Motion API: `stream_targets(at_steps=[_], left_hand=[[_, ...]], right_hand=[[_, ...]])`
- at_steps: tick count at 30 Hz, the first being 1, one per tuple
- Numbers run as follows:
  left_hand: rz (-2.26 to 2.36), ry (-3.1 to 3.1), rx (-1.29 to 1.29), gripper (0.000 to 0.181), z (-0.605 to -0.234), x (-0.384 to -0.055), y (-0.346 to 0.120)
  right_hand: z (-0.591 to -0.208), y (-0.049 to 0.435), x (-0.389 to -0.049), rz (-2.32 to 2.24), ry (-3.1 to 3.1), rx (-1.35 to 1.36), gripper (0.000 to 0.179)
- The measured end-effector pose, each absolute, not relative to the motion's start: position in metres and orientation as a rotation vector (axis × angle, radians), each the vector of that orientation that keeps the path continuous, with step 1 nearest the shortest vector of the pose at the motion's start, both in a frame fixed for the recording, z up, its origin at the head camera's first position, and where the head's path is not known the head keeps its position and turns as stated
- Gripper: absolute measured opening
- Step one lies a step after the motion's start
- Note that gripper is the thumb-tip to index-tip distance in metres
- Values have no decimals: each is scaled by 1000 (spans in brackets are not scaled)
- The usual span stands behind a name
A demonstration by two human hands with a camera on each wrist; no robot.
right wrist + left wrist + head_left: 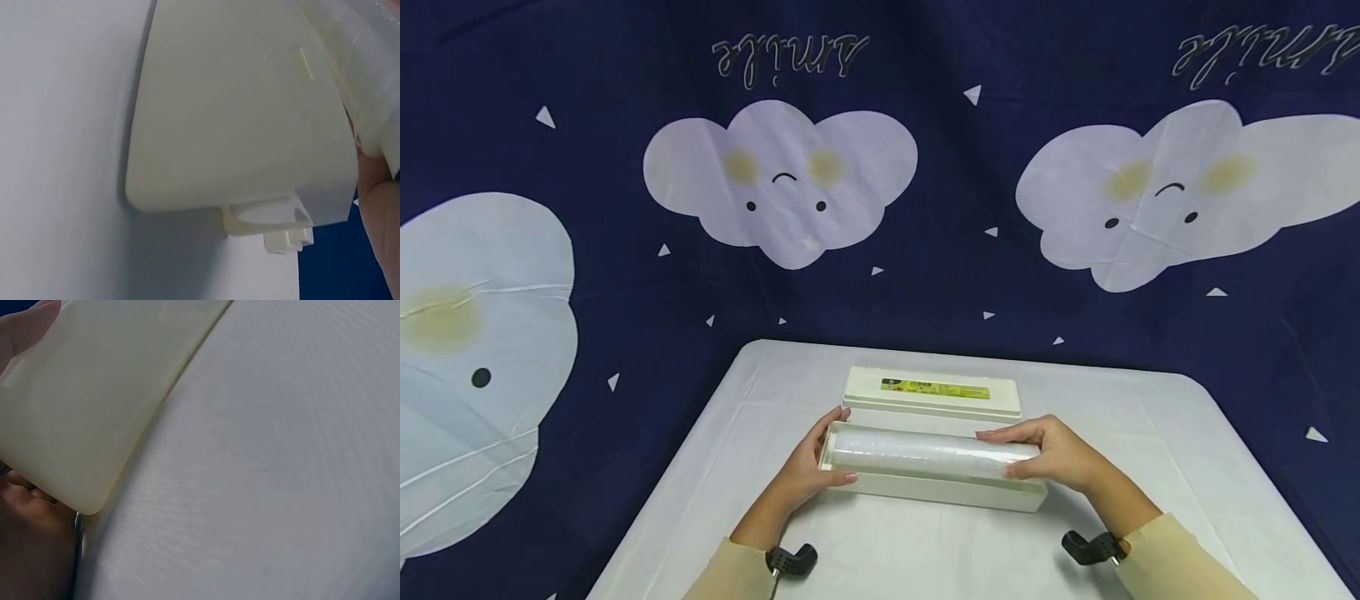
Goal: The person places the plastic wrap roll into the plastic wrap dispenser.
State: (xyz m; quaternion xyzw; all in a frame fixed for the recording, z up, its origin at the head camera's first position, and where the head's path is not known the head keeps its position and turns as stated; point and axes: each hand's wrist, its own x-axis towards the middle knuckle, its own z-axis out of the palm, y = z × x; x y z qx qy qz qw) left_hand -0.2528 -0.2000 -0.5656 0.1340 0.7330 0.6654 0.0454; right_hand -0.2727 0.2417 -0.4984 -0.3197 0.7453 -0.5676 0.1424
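A long cream-white box lies lidless on the table, its front wall filling much of the right wrist view. In it sits a shiny roll of cling film, whose right end shows above the rim in the right wrist view. My left hand grips the box's left end, thumb on the front wall and fingers behind. My right hand holds the roll's right end between thumb and fingers. Just behind the box lies its lid, bearing a yellow-green label.
A white cloth covers the table, with bare surface around the box. Behind hangs a dark blue curtain printed with upside-down clouds. Small black devices are worn at both wrists.
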Motion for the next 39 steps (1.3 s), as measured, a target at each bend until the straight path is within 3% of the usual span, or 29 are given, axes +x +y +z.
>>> stream_targets(at_steps=[16, 39], left_hand=[[2049, 2218, 451, 116, -569, -254, -200], [2048, 2222, 424, 115, -564, -251, -198]], right_hand=[[-504, 232, -284, -1595, 2131, -1023, 43], [-500, 233, -280, -1372, 2240, -1014, 51]])
